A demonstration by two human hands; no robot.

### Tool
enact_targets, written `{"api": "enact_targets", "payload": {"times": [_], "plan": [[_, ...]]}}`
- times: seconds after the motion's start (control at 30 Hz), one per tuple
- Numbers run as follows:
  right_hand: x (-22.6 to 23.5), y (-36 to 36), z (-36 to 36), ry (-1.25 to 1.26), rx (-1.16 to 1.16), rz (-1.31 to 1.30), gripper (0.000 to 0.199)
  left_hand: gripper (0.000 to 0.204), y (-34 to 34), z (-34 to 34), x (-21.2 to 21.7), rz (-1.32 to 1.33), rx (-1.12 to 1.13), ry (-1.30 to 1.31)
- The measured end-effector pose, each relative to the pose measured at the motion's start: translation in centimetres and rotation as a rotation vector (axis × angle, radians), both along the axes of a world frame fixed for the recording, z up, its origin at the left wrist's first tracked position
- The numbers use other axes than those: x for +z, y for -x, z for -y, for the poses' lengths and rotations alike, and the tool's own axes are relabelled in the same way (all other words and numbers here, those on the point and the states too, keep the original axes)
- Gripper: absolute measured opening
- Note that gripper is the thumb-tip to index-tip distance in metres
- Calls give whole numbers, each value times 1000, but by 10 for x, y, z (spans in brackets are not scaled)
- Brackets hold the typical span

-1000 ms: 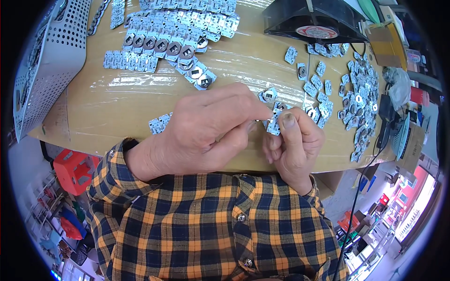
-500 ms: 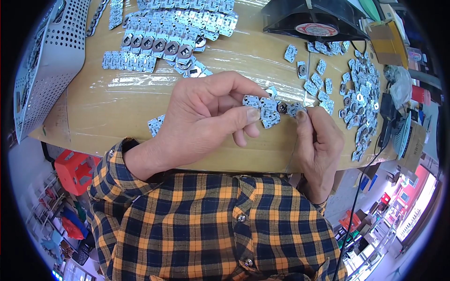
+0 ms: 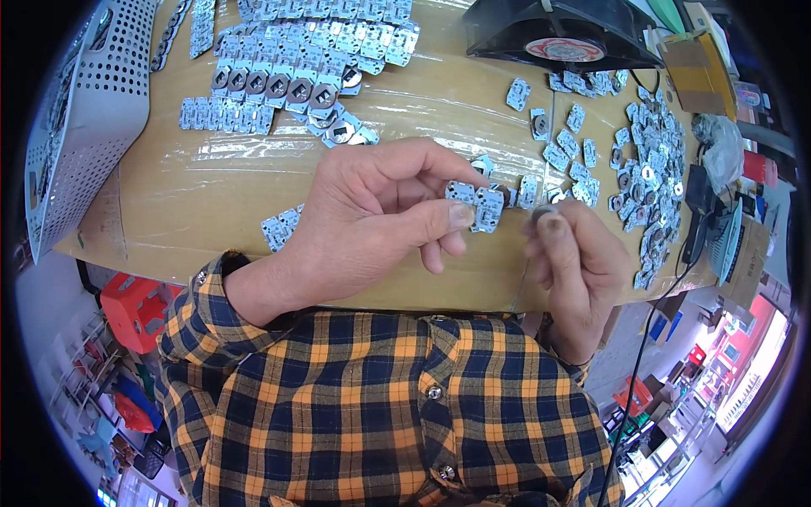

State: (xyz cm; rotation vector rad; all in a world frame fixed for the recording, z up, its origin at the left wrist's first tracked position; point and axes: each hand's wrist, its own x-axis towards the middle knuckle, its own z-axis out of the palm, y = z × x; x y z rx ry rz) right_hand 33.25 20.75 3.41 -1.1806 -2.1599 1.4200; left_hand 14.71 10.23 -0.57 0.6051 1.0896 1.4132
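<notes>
Pale-blue circuit boards, at least two side by side, sit above the near part of the tabletop, pinched between thumb and fingers of the left hand; the right hand, near it, pinches a small greyish piece, too blurred to name. A light hold on the boards' rims, faces uncovered, likely serves best. Brown surface shows between the board rows, upper left, and the loose heap, right; the black fan bounds the far side.

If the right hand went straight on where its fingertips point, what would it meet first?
Likely the small pale-blue board just beyond the right hand, though depth is unclear.
</notes>
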Motion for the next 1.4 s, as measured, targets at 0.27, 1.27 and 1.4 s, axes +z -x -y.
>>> {"api": "enact_targets", "payload": {"times": [0.27,1.27,1.4], "plan": [[-15,9,-6,162,245,-183,21,20,4,-1,2,-48,-97,27],[-22,16,-3,-149,299,-144,14,18,5,0,4,-23,-56,50],[-19,10,5,329,167,-288,22,17,10,-1,5,131,-110,-8]]}}
